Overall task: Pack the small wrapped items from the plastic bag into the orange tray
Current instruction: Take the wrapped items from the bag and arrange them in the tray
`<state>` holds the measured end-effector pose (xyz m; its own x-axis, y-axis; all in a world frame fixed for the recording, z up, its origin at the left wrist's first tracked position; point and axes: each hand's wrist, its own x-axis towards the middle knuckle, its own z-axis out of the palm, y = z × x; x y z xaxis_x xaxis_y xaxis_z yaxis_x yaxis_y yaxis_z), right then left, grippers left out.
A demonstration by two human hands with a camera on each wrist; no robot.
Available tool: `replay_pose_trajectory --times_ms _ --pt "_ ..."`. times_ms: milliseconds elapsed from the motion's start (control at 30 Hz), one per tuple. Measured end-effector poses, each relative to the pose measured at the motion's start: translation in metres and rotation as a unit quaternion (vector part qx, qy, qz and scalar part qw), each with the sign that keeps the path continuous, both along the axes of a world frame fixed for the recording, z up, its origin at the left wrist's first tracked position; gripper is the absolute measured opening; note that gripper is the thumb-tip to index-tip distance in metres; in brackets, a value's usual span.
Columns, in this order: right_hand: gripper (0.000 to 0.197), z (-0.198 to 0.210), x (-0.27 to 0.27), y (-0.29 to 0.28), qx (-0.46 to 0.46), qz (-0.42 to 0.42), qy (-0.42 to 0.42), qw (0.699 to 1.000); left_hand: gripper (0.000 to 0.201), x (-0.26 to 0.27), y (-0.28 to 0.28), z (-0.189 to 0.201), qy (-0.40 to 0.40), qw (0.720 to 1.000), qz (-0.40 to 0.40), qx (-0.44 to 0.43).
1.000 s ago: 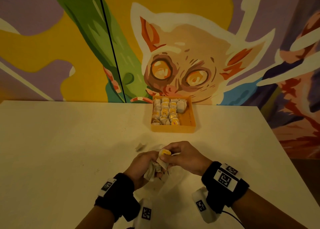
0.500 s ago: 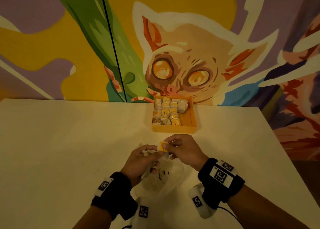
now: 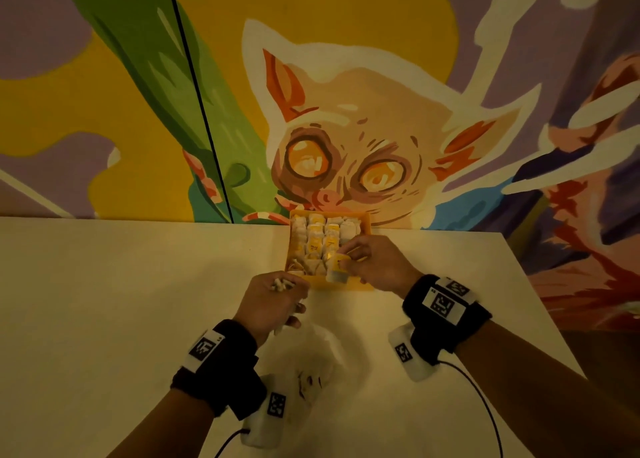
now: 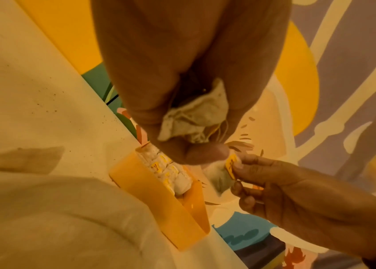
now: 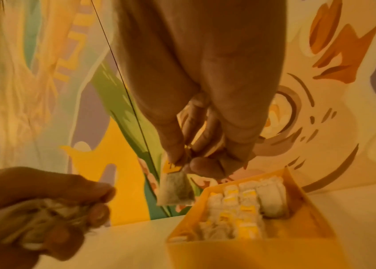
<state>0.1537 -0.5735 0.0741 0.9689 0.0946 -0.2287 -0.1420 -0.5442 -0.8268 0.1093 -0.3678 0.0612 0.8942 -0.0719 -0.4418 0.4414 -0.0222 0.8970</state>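
Head view: my right hand (image 3: pixel 372 261) pinches one sachet (image 3: pixel 336 267) over the tray (image 3: pixel 362 286); left hand (image 3: pixel 273 301) clutches a bunch (image 4: pixel 194 116). Plan: lower it upright into the open right column, tag up.

A: Tray (image 3: pixel 362 223) status?
B: Orange, against the wall, rows of white-and-yellow packets (image 3: pixel 320 241) upright inside.
A: Others?
B: One sachet (image 3: pixel 336 271) hung over its near edge; a crumpled bunch (image 4: pixel 194 116) beside it. Bag (image 3: pixel 329 357) lay flat nearer.
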Motion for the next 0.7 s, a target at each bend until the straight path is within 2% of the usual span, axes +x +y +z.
replay_pose_trajectory --times_ms 133,267,500,700 --pt "0.010 -0.008 0.043 -0.024 -0.112 -0.018 0.003 0.994 0.008 0.023 -0.003 -0.004 0.027 0.999 0.023 -0.005" --pt "0.006 -0.024 0.080 -0.032 -0.176 -0.019 0.016 0.984 0.014 0.039 -0.003 -0.007 0.061 0.997 0.036 -0.034" --pt "0.021 -0.067 0.136 -0.034 -0.260 0.011 0.066 0.963 0.012 0.056 0.005 -0.019 0.105 0.988 0.063 -0.096" --pt "0.011 -0.089 0.150 -0.031 -0.296 -0.033 0.040 0.954 0.008 0.054 0.010 -0.024 0.132 0.975 0.079 -0.158"
